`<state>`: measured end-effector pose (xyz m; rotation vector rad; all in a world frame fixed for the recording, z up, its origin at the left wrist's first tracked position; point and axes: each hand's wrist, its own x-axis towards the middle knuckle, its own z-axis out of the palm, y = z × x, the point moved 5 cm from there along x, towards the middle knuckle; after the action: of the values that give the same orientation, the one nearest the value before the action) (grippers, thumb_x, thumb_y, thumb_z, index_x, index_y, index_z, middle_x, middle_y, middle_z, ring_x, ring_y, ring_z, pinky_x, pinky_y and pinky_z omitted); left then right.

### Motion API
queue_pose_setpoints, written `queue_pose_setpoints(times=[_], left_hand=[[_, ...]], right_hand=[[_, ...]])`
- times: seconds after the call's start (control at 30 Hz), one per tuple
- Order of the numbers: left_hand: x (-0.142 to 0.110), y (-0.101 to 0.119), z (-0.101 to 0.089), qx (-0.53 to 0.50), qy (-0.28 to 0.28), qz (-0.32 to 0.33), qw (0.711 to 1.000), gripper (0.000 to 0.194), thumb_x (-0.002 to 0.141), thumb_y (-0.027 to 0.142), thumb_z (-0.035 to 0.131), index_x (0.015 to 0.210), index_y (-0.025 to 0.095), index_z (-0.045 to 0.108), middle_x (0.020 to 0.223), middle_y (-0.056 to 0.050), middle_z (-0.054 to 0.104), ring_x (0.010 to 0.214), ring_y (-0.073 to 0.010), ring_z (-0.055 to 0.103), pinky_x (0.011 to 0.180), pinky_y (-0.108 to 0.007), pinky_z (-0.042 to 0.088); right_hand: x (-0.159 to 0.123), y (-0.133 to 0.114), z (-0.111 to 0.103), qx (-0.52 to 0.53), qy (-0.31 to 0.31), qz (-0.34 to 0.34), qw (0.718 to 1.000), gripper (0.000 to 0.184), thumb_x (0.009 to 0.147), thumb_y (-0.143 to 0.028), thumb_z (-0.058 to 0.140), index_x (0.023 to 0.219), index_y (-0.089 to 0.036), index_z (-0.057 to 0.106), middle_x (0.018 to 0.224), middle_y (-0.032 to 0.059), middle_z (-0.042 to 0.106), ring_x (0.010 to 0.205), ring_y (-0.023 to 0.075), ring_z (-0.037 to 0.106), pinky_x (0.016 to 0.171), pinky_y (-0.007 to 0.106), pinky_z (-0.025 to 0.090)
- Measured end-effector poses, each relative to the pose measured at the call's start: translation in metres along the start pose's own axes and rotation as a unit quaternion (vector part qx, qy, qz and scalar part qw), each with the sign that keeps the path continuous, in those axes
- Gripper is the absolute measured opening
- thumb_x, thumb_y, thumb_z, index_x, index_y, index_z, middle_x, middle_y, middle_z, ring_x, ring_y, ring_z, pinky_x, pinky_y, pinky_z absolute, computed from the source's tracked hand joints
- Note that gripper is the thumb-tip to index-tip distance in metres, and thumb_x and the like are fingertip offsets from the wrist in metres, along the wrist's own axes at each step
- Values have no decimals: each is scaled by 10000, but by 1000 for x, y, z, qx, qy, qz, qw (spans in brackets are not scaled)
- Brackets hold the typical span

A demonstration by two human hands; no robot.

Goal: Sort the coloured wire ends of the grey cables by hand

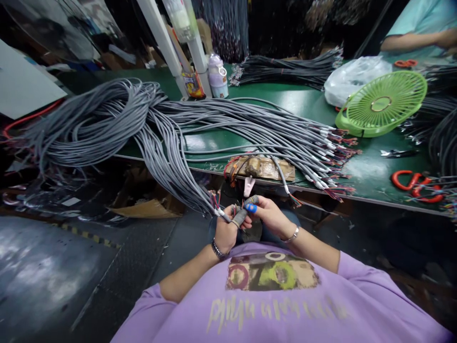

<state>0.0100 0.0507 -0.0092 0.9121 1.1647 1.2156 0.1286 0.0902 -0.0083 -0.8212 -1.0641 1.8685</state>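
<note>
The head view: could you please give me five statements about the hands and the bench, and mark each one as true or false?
1. The left hand holds a grey cable. True.
2. The right hand has a blue covering on one digit. True.
3. Both wrists are bare. False: a dark band is on the left wrist and a silver-coloured band on the right.
4. The lilac bottle lies on its side. False: it stands upright on the green bench.
5. The green fan is on the left side of the picture. False: it is on the right.
</note>
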Motion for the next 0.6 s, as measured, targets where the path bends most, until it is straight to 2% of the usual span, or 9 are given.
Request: queue_pose_setpoints(times=[0.13,0.2,0.27,0.47,0.6], left_hand=[[0,-4,5,35,-113,-71,990,259,699,349,727,795,140,607,586,-24,676,492,-149,635,498,-244,511],[0,-3,6,41,-136,-83,986,260,701,349,726,794,132,617,586,-33,680,494,-156,638,517,-263,529],[0,-2,5,38,-130,-79,988,250,711,349,717,783,129,623,590,-38,682,495,-155,637,526,-268,535],[2,0,3,-8,-55,-30,998,240,728,360,706,748,132,635,612,-39,690,516,-152,645,544,-268,545],[4,0,3,-28,-27,-27,999,263,720,377,711,704,132,618,601,-43,688,502,-154,639,517,-266,535]], right_hand=[[-6,-9,4,-97,-59,-22,993,253,721,-398,713,741,-160,629,598,-9,594,527,106,505,529,252,412],[-6,-11,4,-120,-79,-22,989,251,725,-396,707,747,-157,637,614,0,612,550,116,530,541,256,425],[-4,-11,1,-130,-66,-23,989,252,716,-394,711,751,-153,646,632,4,624,567,118,540,557,257,433],[-1,-6,-8,-102,49,-14,994,286,627,-395,766,686,-146,638,589,-23,580,528,83,463,531,230,379],[-1,-2,-9,-67,81,3,994,310,604,-398,779,652,-144,607,551,-40,530,503,71,414,512,230,336]])
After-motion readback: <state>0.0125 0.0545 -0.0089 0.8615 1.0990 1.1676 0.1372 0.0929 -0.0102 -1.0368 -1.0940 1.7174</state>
